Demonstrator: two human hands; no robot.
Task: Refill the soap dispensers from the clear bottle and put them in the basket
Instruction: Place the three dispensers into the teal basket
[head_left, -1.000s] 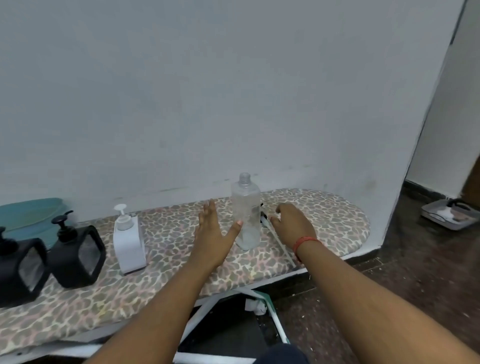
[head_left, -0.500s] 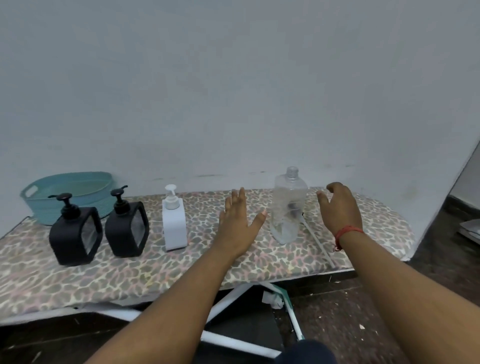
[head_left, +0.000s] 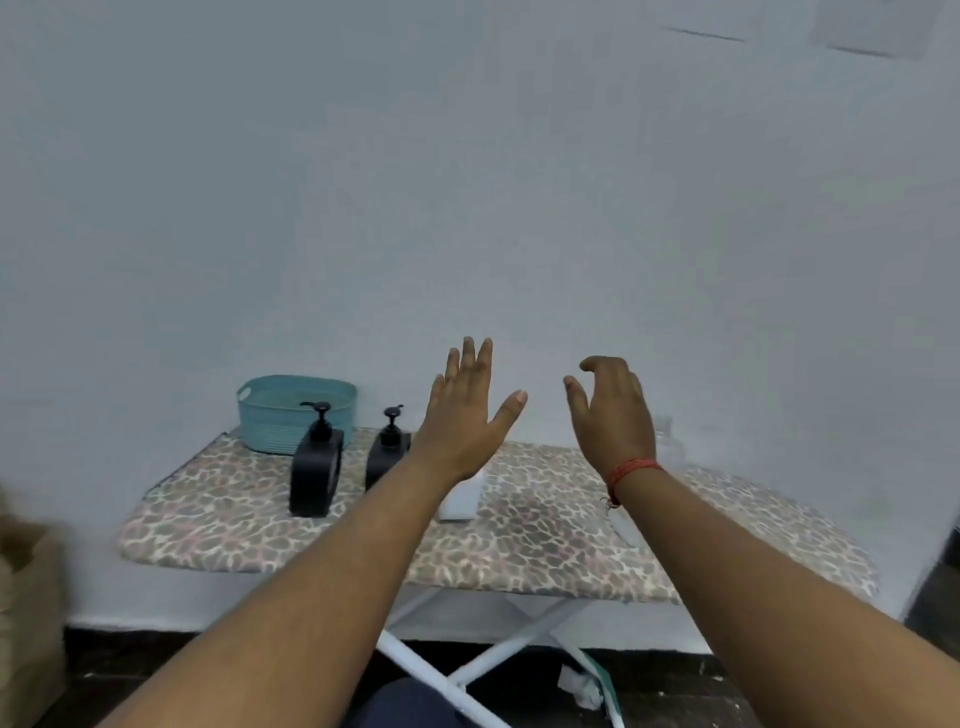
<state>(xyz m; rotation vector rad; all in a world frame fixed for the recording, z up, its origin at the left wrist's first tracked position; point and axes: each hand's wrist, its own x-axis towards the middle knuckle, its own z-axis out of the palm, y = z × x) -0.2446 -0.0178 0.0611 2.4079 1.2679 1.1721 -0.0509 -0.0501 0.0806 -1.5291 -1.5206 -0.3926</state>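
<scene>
Your left hand (head_left: 467, 415) is raised with fingers straight and spread, holding nothing; your right hand (head_left: 613, 415) is raised beside it, fingers loosely curved, also holding nothing. Neither hand touches any item. The task appears barely begun. The teal basket (head_left: 260, 415) stands at the 10 o'clock corner of the ironing board (head_left: 545, 535), and as far as its visible interior shows, no dispenser is in it. Two black dispensers, one at the basket's front (head_left: 316, 473) and a second (head_left: 387, 460) just to its 3 o'clock, stand on the board with pumps fitted. The white dispenser (head_left: 460, 499) is largely hidden behind your left wrist; only its lower body shows. The clear bottle (head_left: 667, 447) stands at 2 o'clock, mostly screened by your right hand and blurred, so you cannot judge its level or cap from here. Judged so, all opening, pouring, recapping and basket placement remain outstanding. The board carries a leopard-print cover on white crossed legs and stands against a plain pale wall (head_left: 467, 182). The floor (head_left: 665, 675) beneath is dark, with a scrap of white litter (head_left: 576, 686) near the legs and a brown sack-like object (head_left: 26, 597) at 8 o'clock.
</scene>
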